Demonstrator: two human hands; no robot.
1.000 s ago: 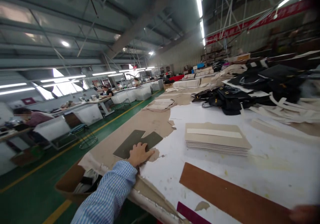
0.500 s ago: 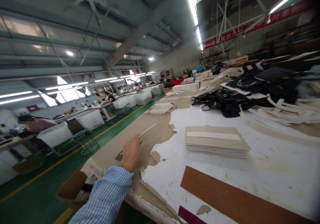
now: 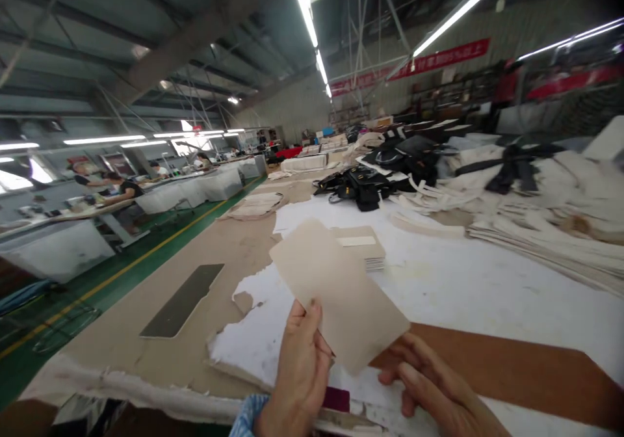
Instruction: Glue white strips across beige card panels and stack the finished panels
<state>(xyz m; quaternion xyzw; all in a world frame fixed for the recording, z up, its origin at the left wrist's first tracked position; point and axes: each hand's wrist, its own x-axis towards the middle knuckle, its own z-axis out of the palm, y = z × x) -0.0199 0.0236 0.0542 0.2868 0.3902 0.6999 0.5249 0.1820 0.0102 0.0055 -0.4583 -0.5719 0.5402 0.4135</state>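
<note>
My left hand (image 3: 299, 365) pinches the near edge of a beige card piece (image 3: 336, 291) and holds it up over the table, thumb on top. Just under that piece's right corner is my right hand (image 3: 429, 385), its fingers loosely curled and touching the underside; whether it grips is unclear. A stack of similar beige pieces (image 3: 363, 245) with a pale strip on top lies behind the held piece. A dark grey flat piece (image 3: 182, 300) lies on the brown paper to the left.
A long brown strip (image 3: 511, 375) lies on the white table cover (image 3: 439, 287). Black bags (image 3: 361, 186) and heaps of cream fabric pieces (image 3: 550, 229) fill the far right. People sit at benches (image 3: 112, 193) across a green aisle (image 3: 82, 287) on the left.
My left hand has lifted a beige piece off the left of the table and brought it toward me. My right hand has come up beneath it. The view has swung left.
</note>
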